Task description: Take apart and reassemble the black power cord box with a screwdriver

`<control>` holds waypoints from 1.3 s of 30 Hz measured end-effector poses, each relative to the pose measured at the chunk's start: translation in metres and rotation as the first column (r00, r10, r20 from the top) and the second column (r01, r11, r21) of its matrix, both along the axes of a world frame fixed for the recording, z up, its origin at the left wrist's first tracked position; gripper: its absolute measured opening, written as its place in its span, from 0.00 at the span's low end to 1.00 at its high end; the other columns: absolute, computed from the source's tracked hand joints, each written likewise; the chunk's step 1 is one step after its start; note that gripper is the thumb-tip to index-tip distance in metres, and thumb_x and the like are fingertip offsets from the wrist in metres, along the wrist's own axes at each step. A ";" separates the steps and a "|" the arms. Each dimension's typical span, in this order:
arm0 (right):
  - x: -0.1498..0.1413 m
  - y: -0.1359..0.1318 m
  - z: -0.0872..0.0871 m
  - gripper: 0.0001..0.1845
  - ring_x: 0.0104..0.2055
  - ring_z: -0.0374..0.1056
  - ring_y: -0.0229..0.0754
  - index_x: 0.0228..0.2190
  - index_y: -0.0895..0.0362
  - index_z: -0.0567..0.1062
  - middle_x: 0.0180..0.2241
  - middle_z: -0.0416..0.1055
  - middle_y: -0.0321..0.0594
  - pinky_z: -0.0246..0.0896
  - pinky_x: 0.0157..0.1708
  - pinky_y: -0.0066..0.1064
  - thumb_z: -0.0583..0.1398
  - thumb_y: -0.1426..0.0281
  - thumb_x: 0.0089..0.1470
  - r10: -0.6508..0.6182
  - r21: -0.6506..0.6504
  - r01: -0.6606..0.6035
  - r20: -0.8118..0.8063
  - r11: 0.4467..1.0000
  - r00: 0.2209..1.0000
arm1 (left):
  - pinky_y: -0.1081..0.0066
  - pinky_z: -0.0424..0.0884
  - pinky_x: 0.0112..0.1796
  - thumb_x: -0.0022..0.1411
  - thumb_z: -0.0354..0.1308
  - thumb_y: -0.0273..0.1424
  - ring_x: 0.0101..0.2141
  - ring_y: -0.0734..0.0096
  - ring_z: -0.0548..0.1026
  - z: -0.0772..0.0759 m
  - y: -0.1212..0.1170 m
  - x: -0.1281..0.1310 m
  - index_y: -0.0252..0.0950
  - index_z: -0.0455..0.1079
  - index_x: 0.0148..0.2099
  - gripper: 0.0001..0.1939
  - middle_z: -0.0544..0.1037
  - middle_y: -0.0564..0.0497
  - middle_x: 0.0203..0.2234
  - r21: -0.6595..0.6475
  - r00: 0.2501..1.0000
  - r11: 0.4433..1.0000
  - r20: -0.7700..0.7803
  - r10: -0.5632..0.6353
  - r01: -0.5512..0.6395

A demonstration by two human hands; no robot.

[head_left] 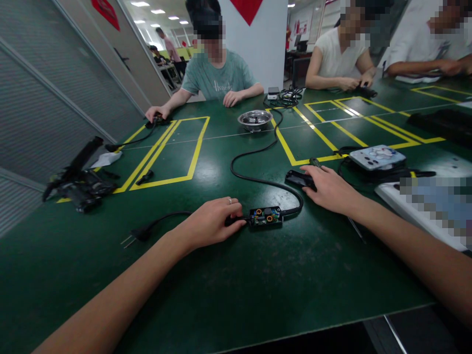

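Note:
An opened power adapter [266, 217] lies on the green table in front of me, its circuit board and copper-wound coils exposed. My left hand [217, 219] is closed around the black power cord at the adapter's left end. The cord continues left to a two-pin plug [140, 233]. A long black cable [254, 180] leaves the adapter's other end and winds toward the back. My right hand [326, 189] grips the right end of a black plastic cover [296, 179]. A screwdriver [356, 229] passes beneath that hand, its shaft pointing toward me; how the palm touches it is hidden.
Black plastic parts [83, 184] are piled at the left. A small black piece [145, 177] lies inside yellow tape. Further back stands a metal bowl [255, 119]. A patterned device [378, 157] and a white-edged tray [416, 211] sit at right. Several people work around the table.

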State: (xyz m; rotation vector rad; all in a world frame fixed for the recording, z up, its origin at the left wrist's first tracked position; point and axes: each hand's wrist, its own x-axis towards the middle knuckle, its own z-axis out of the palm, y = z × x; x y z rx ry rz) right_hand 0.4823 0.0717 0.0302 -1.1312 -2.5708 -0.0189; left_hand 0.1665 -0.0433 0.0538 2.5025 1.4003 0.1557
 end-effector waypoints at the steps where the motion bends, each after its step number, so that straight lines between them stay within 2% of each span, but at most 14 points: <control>1: 0.000 0.000 0.001 0.28 0.53 0.67 0.57 0.57 0.60 0.63 0.51 0.71 0.52 0.59 0.55 0.54 0.56 0.68 0.54 -0.004 -0.007 0.003 -0.008 1.000 1.000 | 0.69 0.65 0.34 0.66 0.52 0.35 0.32 0.69 0.68 0.000 0.000 0.000 0.36 0.65 0.36 0.09 0.70 0.50 0.32 -0.001 1.000 1.000 0.001 -0.001 0.001; 8: 0.001 0.000 0.007 0.29 0.49 0.70 0.57 0.57 0.60 0.63 0.48 0.73 0.51 0.66 0.48 0.51 0.58 0.66 0.54 -0.068 -0.048 0.065 -0.059 0.997 0.996 | 0.68 0.64 0.34 0.66 0.52 0.35 0.32 0.69 0.68 0.001 0.001 0.000 0.36 0.65 0.36 0.09 0.70 0.50 0.32 -0.011 1.000 1.000 0.004 0.001 -0.001; 15: 0.001 -0.003 0.010 0.31 0.48 0.72 0.56 0.57 0.58 0.62 0.48 0.73 0.51 0.67 0.49 0.50 0.60 0.66 0.53 -0.101 -0.118 0.077 -0.220 0.990 0.970 | 0.68 0.64 0.34 0.66 0.52 0.36 0.32 0.69 0.68 0.000 0.000 0.000 0.36 0.65 0.36 0.09 0.70 0.50 0.32 -0.009 1.000 1.000 0.009 0.009 -0.009; 24: -0.004 -0.012 0.026 0.29 0.49 0.70 0.49 0.55 0.57 0.63 0.47 0.71 0.48 0.64 0.53 0.44 0.61 0.68 0.52 -0.095 -0.059 0.075 -0.523 0.995 0.847 | 0.69 0.64 0.34 0.66 0.52 0.35 0.32 0.69 0.68 0.002 0.000 0.001 0.36 0.65 0.36 0.09 0.70 0.50 0.32 -0.017 1.000 1.000 0.009 0.007 -0.007; 28: -0.007 -0.020 0.031 0.29 0.49 0.69 0.47 0.56 0.55 0.61 0.47 0.70 0.46 0.64 0.54 0.42 0.61 0.67 0.54 -0.059 -0.095 -0.001 -0.626 0.995 0.777 | 0.69 0.63 0.34 0.66 0.52 0.36 0.33 0.69 0.68 0.001 0.000 0.000 0.36 0.65 0.36 0.09 0.70 0.50 0.32 -0.023 1.000 1.000 0.008 0.006 -0.006; 32: -0.012 -0.032 0.031 0.27 0.46 0.70 0.46 0.54 0.53 0.63 0.45 0.70 0.44 0.67 0.50 0.41 0.62 0.63 0.55 -0.039 -0.203 -0.142 -0.691 0.969 0.722 | 0.69 0.63 0.35 0.66 0.52 0.36 0.33 0.68 0.68 0.001 0.000 0.000 0.37 0.64 0.36 0.09 0.69 0.51 0.32 -0.026 1.000 1.000 0.007 0.007 -0.007; 35: -0.015 -0.041 0.030 0.24 0.47 0.69 0.45 0.53 0.54 0.68 0.47 0.71 0.43 0.67 0.49 0.39 0.61 0.63 0.55 0.030 -0.273 -0.273 -0.653 0.922 0.756 | 0.69 0.62 0.33 0.66 0.52 0.36 0.32 0.69 0.68 0.001 0.000 0.001 0.37 0.64 0.36 0.09 0.69 0.51 0.32 -0.049 1.000 0.999 0.021 0.021 -0.020; 39: -0.018 -0.044 0.029 0.26 0.46 0.68 0.44 0.57 0.52 0.67 0.47 0.69 0.44 0.65 0.47 0.40 0.60 0.65 0.57 0.182 -0.247 -0.372 -0.559 0.895 0.809 | 0.71 0.61 0.31 0.67 0.51 0.36 0.30 0.71 0.67 -0.001 0.000 0.002 0.37 0.63 0.36 0.09 0.68 0.52 0.31 -0.082 0.999 0.996 0.036 0.030 -0.027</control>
